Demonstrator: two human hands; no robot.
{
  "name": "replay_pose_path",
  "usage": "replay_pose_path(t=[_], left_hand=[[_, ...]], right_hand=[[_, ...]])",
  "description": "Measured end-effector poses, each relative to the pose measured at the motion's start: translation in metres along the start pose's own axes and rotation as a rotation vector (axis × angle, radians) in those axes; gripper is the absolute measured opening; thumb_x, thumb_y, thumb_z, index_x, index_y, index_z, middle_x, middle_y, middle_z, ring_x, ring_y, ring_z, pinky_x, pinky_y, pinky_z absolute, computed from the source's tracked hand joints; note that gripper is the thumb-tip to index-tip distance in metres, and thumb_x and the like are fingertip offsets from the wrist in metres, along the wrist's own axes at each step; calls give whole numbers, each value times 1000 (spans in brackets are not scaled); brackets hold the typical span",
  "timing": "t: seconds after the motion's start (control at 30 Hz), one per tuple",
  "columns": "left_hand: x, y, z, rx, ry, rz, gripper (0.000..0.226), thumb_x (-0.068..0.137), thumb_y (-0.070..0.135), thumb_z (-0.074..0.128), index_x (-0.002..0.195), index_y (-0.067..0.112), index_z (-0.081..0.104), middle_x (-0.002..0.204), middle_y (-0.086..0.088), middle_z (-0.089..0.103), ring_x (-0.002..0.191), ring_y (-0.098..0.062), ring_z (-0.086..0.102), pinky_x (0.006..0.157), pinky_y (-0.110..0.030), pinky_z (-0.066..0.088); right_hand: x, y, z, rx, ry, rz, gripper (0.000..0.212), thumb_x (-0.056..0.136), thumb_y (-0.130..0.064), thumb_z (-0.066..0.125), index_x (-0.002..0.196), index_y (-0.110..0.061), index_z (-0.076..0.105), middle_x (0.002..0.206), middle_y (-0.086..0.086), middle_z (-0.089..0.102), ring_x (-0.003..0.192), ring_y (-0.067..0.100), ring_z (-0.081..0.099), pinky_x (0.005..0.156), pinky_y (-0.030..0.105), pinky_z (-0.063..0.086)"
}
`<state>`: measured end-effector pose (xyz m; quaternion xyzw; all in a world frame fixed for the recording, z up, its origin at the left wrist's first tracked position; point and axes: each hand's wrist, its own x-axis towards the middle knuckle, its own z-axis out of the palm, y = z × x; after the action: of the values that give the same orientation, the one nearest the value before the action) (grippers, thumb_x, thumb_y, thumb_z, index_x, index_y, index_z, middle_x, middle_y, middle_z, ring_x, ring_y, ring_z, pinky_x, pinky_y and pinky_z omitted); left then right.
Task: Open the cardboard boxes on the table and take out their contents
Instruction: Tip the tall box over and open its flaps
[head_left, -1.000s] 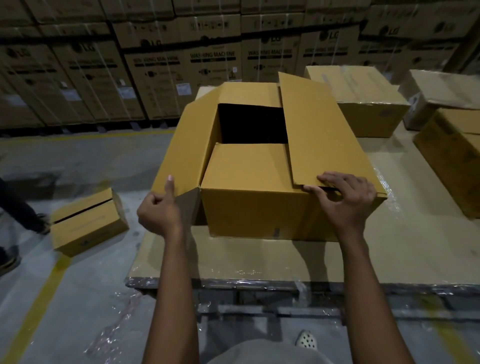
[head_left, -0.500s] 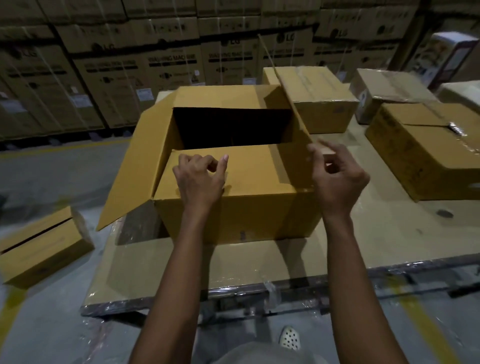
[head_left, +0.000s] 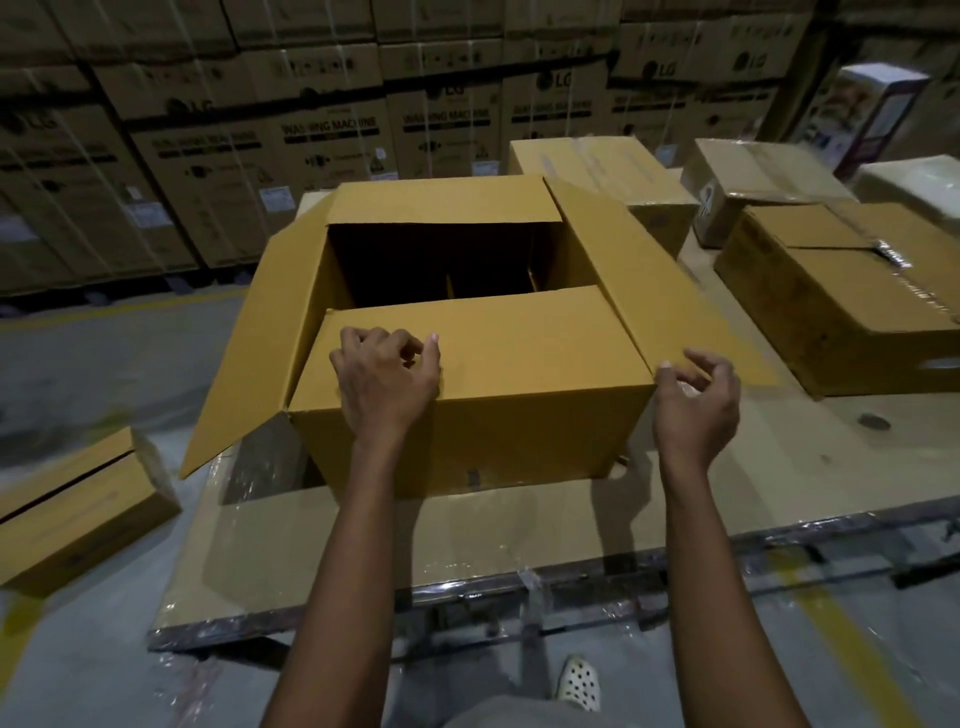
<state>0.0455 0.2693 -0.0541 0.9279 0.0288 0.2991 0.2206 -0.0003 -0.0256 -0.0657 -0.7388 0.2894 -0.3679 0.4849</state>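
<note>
A large yellow cardboard box (head_left: 519, 431) stands on the table (head_left: 363, 561) in front of me. Its left flap (head_left: 260, 353), right flap (head_left: 649, 275) and far flap are folded outward. The near flap (head_left: 519, 338) still lies flat over the front half of the opening. Behind it the inside is dark, with upright cardboard pieces dimly visible. My left hand (head_left: 384, 384) rests on the near flap with curled fingers and holds nothing. My right hand (head_left: 696, 410) hovers at the near corner of the right flap, fingers loosely apart.
A taped box (head_left: 831, 312) lies to the right on the table, with two more boxes (head_left: 597, 166) (head_left: 753, 176) behind. A small yellow box (head_left: 78, 509) sits on the floor at left. Stacked washing machine cartons (head_left: 311, 130) wall off the back. My shoe (head_left: 579, 680) shows below the table edge.
The right flap went from lying over the box to standing up to folded outward. My left hand left the left flap and moved onto the near flap. My right hand has come down beside the box corner.
</note>
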Motion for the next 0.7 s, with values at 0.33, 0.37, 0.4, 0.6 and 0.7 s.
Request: replay_pose_path(t=[0.33,0.37,0.4,0.6,0.7], left_hand=[[37,6,-18,-185,-260,-14,49,92,61,63,125,25,68,129,1,61,133,-24,40,103,-41,30],[44,5,-16,-170,-285,-1,51,92,62,61,127,26,66,133,0,60,136,-24,39,105,-43,30],[50,3,-13,-157,-316,5,52,92,63,60,128,27,65,137,-1,59,138,-24,38,108,-45,30],[72,-13,4,-105,-467,50,67,92,69,55,143,25,53,149,-7,50,144,-29,34,116,-53,23],[77,-19,16,-70,-542,40,74,92,72,52,145,22,51,145,-8,54,140,-30,41,118,-55,22]], right_hand=[[-30,-22,22,-189,-179,-592,35,91,-46,69,120,-25,67,139,-1,58,130,20,51,102,39,27],[-33,-23,25,-186,-208,-613,36,91,-47,69,119,-26,68,141,-1,57,131,19,51,102,38,25],[-37,-23,28,-184,-232,-625,37,90,-49,69,119,-27,68,143,-2,56,133,19,50,103,39,24],[-45,-18,28,-155,-342,-665,46,87,-60,66,122,-30,67,153,-3,48,148,18,37,111,48,22],[-43,-17,28,-141,-361,-672,47,87,-60,67,123,-29,67,154,-3,48,150,18,35,112,47,21]])
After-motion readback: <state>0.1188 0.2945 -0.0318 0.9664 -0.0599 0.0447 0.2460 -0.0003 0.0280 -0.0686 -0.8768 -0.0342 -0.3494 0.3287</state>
